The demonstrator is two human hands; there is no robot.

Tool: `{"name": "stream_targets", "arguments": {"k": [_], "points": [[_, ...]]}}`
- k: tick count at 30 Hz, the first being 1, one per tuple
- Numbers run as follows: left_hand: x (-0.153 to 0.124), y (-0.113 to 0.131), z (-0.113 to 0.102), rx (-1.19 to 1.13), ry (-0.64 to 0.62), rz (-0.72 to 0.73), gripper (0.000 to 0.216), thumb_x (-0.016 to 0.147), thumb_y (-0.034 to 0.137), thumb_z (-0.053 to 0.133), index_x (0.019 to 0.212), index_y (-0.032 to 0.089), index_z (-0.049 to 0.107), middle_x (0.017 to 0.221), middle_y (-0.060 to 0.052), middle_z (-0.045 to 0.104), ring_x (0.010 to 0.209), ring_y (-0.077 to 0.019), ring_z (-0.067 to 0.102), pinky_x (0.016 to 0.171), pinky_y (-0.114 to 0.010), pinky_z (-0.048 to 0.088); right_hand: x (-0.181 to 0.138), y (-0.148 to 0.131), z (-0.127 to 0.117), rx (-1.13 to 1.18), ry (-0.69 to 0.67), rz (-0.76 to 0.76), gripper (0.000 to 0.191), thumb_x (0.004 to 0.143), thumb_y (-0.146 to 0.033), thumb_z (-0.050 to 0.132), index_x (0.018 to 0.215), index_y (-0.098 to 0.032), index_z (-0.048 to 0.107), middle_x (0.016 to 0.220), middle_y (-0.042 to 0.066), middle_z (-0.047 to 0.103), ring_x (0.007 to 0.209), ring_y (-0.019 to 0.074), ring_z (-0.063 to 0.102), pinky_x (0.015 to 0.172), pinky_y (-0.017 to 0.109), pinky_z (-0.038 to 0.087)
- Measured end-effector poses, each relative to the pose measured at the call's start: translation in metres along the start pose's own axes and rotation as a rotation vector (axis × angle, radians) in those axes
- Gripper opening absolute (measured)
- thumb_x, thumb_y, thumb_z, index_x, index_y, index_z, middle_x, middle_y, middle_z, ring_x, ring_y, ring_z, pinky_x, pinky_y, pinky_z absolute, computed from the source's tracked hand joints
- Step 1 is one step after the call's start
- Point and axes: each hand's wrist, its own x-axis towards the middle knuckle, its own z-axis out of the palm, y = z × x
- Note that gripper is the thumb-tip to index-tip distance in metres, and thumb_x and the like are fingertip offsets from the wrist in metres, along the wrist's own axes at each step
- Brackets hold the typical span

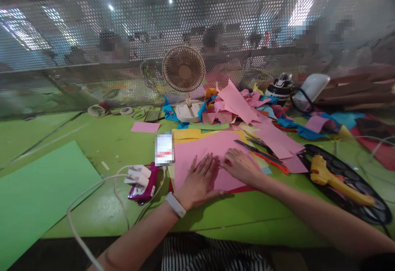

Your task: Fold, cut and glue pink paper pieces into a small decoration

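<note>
A sheet of pink paper (197, 149) lies on the green table, over yellow and red sheets whose edges show. My left hand (199, 182), with a white band at the wrist, rests flat on the pink sheet, fingers stretched and thumb out to the side. Just right of it, my right hand (240, 166) has its fingers curled down at the paper. Its fingertips are drawn together near the left fingers; whatever they pinch is too small to make out. Beside the right hand lie a black blade-like tool (245, 144) and an orange-handled cutter (273, 163).
Left are a phone (164, 149), a purple power bank (151, 186) with white plugs (137, 175) and cables, and a large green sheet (52, 197). Behind stand a fan (184, 70) and paper scraps (236, 100). A yellow glue gun (336, 180) lies on a black tray (378, 203) at right.
</note>
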Motion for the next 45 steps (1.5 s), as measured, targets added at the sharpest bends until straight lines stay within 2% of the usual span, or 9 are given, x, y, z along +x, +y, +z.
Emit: {"name": "stream_targets", "arguments": {"k": [14, 19, 22, 29, 31, 34, 37, 40, 45], "points": [[0.002, -0.004, 0.000, -0.050, -0.037, -0.014, 0.081, 0.082, 0.069, 0.025, 0.143, 0.016, 0.013, 0.148, -0.011, 0.018, 0.136, -0.0261, 0.011, 0.109, -0.044, 0.010, 0.003, 0.000, -0.001, -0.001, -0.010, 0.020, 0.019, 0.085, -0.031, 0.051, 0.073, -0.018, 0.056, 0.079, 0.004, 0.059, 0.076, 0.0171, 0.053, 0.071, 0.029, 0.038], [0.002, -0.005, 0.000, -0.049, -0.035, -0.003, 0.080, 0.082, 0.069, 0.025, 0.143, 0.019, 0.014, 0.148, -0.010, 0.018, 0.136, -0.0273, 0.012, 0.108, -0.046, 0.011, 0.000, 0.002, -0.004, -0.030, -0.001, 0.024, 0.029, 0.087, -0.040, 0.047, 0.071, -0.018, 0.056, 0.077, 0.005, 0.059, 0.074, 0.0180, 0.053, 0.070, 0.030, 0.037], [0.003, -0.004, 0.001, -0.050, -0.032, -0.001, 0.081, 0.082, 0.069, 0.026, 0.143, 0.019, 0.013, 0.148, -0.010, 0.018, 0.136, -0.0275, 0.012, 0.108, -0.046, 0.011, -0.001, 0.009, -0.003, -0.066, 0.018, 0.032, 0.034, 0.087, -0.045, 0.046, 0.069, -0.018, 0.056, 0.076, 0.006, 0.060, 0.075, 0.0193, 0.054, 0.070, 0.031, 0.037], [0.003, -0.003, 0.000, -0.044, -0.039, 0.002, 0.081, 0.082, 0.068, 0.026, 0.143, 0.018, 0.012, 0.148, -0.011, 0.017, 0.136, -0.0279, 0.011, 0.108, -0.047, 0.011, -0.002, 0.031, -0.008, -0.180, 0.046, 0.071, 0.039, 0.089, -0.045, 0.043, 0.068, -0.016, 0.059, 0.076, 0.008, 0.061, 0.079, 0.0218, 0.055, 0.073, 0.034, 0.037], [0.002, -0.004, 0.000, -0.029, -0.041, -0.003, 0.080, 0.082, 0.068, 0.024, 0.144, 0.019, 0.011, 0.148, -0.011, 0.017, 0.136, -0.0274, 0.010, 0.108, -0.047, 0.010, -0.007, 0.026, -0.013, -0.180, 0.100, 0.089, 0.038, 0.090, -0.044, 0.042, 0.072, -0.015, 0.060, 0.080, 0.009, 0.062, 0.082, 0.0224, 0.056, 0.075, 0.035, 0.038], [0.002, -0.005, 0.001, -0.010, -0.061, -0.005, 0.078, 0.083, 0.068, 0.023, 0.144, 0.019, 0.011, 0.149, -0.010, 0.015, 0.137, -0.0265, 0.008, 0.109, -0.046, 0.008, -0.021, 0.004, -0.015, -0.141, 0.163, -0.037, 0.038, 0.091, -0.044, 0.039, 0.098, -0.014, 0.061, 0.109, 0.013, 0.060, 0.102, 0.0247, 0.052, 0.086, 0.039, 0.037], [0.001, -0.006, 0.002, -0.022, -0.076, 0.000, 0.078, 0.083, 0.067, 0.023, 0.144, 0.019, 0.011, 0.149, -0.009, 0.013, 0.137, -0.0265, 0.006, 0.109, -0.046, 0.007, -0.034, -0.017, -0.007, -0.090, 0.084, -0.183, 0.054, 0.090, -0.049, 0.035, 0.124, -0.010, 0.049, 0.128, 0.015, 0.050, 0.119, 0.0255, 0.043, 0.099, 0.043, 0.031], [0.001, -0.006, 0.002, -0.052, -0.077, -0.004, 0.079, 0.083, 0.068, 0.024, 0.144, 0.020, 0.009, 0.150, -0.008, 0.012, 0.137, -0.0257, 0.005, 0.110, -0.046, 0.007, -0.039, -0.023, 0.003, -0.074, 0.005, -0.195, 0.060, 0.090, -0.051, 0.031, 0.130, -0.008, 0.043, 0.133, 0.016, 0.046, 0.125, 0.0246, 0.038, 0.106, 0.044, 0.023], [0.001, -0.004, -0.001, -0.082, -0.096, -0.012, 0.080, 0.083, 0.068, 0.023, 0.144, 0.020, 0.007, 0.150, -0.008, 0.011, 0.137, -0.0245, 0.004, 0.110, -0.045, 0.006, -0.037, -0.014, 0.005, -0.080, -0.034, -0.227, 0.061, 0.091, -0.051, 0.029, 0.132, -0.007, 0.040, 0.135, 0.016, 0.044, 0.129, 0.0230, 0.034, 0.110, 0.044, 0.016]]}}
